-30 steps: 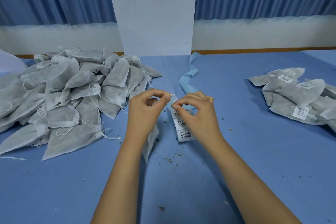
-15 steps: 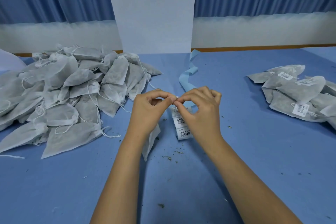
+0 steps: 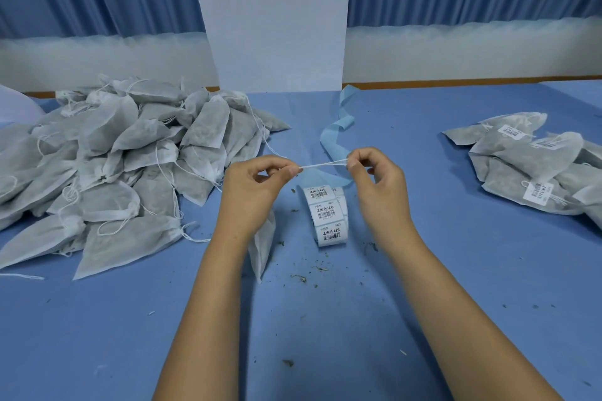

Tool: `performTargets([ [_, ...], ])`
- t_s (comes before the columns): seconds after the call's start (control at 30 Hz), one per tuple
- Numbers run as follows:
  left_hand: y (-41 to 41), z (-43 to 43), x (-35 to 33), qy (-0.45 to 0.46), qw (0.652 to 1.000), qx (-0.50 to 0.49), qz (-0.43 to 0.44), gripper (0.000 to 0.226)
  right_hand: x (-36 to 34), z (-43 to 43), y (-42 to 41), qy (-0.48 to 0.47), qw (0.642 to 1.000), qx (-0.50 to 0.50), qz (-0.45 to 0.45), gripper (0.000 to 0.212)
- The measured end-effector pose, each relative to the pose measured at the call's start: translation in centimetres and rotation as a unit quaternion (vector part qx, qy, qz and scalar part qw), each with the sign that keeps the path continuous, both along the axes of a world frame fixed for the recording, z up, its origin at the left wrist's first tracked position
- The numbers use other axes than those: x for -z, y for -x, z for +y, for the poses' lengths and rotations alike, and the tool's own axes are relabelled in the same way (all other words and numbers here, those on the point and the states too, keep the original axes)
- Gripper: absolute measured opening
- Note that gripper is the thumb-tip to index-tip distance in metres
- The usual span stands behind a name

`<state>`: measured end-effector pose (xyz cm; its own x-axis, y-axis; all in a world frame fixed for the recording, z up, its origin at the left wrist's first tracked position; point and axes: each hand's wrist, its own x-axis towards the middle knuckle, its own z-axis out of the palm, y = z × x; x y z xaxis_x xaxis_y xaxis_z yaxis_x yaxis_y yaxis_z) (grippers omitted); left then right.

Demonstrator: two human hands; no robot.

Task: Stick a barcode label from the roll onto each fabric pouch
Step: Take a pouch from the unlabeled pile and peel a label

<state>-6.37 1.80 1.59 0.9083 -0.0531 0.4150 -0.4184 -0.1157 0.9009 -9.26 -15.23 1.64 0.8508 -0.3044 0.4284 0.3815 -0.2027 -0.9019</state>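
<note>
My left hand (image 3: 257, 187) and my right hand (image 3: 374, 182) each pinch one end of a white drawstring (image 3: 322, 165), stretched taut between them above the table. A grey fabric pouch (image 3: 262, 244) hangs below my left hand, mostly hidden by the wrist. The roll of barcode labels (image 3: 327, 215) lies on the blue table just beyond and between my hands, with a strip of several labels facing up. Its empty blue backing strip (image 3: 337, 137) trails away toward the far edge.
A big heap of unlabelled grey pouches (image 3: 107, 166) fills the left of the blue table (image 3: 325, 319). A smaller pile of labelled pouches (image 3: 534, 166) lies at the right. Dry herb crumbs are scattered near the roll. A white panel (image 3: 277, 19) stands behind.
My hands were together at the string a second ago; they have now moved apart, drawing the drawstring out into a taut line.
</note>
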Motion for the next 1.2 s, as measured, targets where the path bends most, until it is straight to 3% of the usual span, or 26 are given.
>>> performTargets([
  [0.33,-0.8,1.6,0.5,-0.058,0.997,-0.052,0.014,0.026,0.0,-0.1,0.1,-0.055,0.998,0.02,0.003,0.021],
  [0.53,-1.0,1.7,0.0,0.12,0.991,0.01,0.065,0.032,-0.1,2.0,1.5,0.087,0.992,0.009,-0.089,0.011],
  [0.73,-0.7,1.6,-0.6,0.368,0.919,0.125,0.057,0.044,1.1,3.9,1.7,0.215,0.968,-0.05,-0.122,0.005],
  [1.07,-0.4,0.9,-1.4,0.451,0.866,0.198,0.085,0.041,1.2,4.2,2.0,0.181,0.975,-0.119,-0.052,0.009],
  [1.2,-0.2,0.4,-1.4,0.401,0.895,0.152,0.122,0.036,0.8,3.9,2.0,0.123,0.987,-0.092,-0.057,0.012],
])
